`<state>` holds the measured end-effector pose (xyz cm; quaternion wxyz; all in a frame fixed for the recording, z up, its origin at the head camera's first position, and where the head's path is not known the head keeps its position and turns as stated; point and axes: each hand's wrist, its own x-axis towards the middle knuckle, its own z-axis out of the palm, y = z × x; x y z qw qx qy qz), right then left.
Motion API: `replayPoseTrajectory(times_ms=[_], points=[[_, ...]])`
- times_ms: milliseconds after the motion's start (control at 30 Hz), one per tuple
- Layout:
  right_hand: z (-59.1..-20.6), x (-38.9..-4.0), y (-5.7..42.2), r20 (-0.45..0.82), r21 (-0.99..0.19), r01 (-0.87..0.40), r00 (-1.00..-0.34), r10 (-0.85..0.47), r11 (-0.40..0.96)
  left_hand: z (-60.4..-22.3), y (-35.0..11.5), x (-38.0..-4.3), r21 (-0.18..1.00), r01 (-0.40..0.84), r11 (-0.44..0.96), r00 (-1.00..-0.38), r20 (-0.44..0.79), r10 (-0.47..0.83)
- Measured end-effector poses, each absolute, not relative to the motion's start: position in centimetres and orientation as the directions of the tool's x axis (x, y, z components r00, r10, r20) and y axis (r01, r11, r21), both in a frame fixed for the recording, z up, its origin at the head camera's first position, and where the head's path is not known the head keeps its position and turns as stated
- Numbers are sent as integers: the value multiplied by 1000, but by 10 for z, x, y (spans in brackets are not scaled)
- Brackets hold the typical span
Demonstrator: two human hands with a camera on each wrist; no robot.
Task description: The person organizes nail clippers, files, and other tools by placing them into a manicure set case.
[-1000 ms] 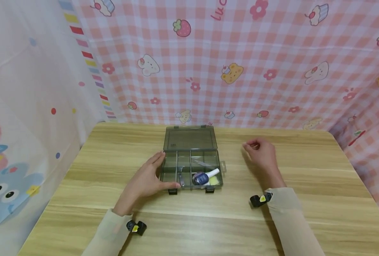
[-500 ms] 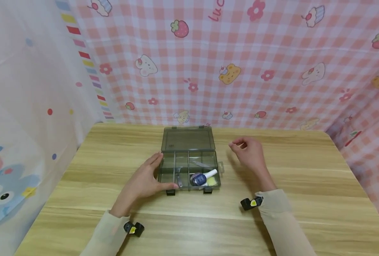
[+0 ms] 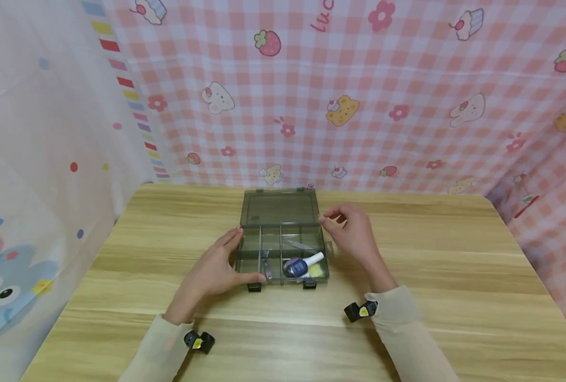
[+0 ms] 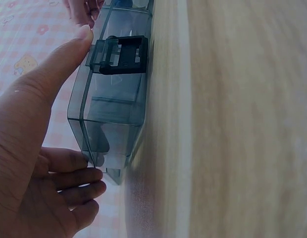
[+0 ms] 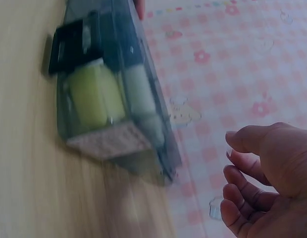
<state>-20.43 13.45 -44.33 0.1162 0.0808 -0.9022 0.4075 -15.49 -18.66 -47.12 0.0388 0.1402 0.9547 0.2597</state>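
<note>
A smoky clear plastic storage box [image 3: 249, 246] lies on the table with its lid [image 3: 280, 207] folded back. My left hand [image 3: 214, 269] grips its left end, thumb on the front rim and fingers along the side. In the right front compartment is a dark blue nail polish bottle [image 3: 297, 268] with a white cap, beside a yellow item [image 5: 94, 94]. A slim silvery tool [image 3: 298, 244] lies behind them, and a small metal piece [image 3: 268, 269] lies in the middle section. My right hand [image 3: 351, 232], loosely curled, has its fingertips near the lid's right hinge corner; nothing shows between them.
The wooden table [image 3: 283, 334] reaches back to a pink checked cloth [image 3: 283, 106]. A white printed cloth [image 3: 49, 159] hangs at the left. Black latches [image 4: 125, 55] stick out from the box's front, and a hang tab [image 3: 330, 248] from its right side.
The right hand has moved left, from over the table to the right edge of the box and lid. My left hand stays on the box, and the box's contents lie as before.
</note>
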Motion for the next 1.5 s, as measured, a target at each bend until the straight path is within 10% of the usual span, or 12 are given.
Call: replayPoseTrajectory(times_ms=[1500], points=[[-449,-185,58,288,-656,-399,-917,-275,641,-470,-186,-156,501,263,825,-954,9,298]])
